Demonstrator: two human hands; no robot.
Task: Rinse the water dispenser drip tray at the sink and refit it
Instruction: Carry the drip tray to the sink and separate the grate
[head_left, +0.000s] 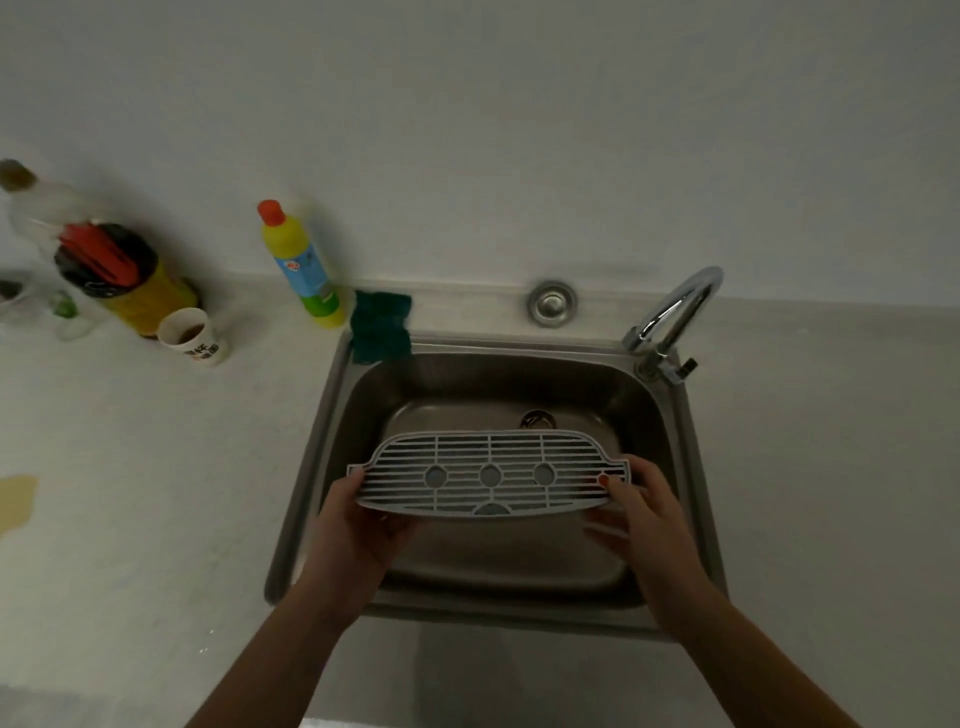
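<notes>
Left hand (363, 519), right hand (647, 514) (tray (488, 475) ends)

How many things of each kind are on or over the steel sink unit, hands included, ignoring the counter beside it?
Grey slotted plastic drip tray: 1
Curved chrome tap: 1
Dark green pad: 1
Round steel cap: 1
Hands holding the tray, left hand and right hand: 2
Total: 6

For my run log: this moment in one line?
drip tray: held over sink | left hand: grips left end | right hand: grips right end | tap: no water visible
</notes>
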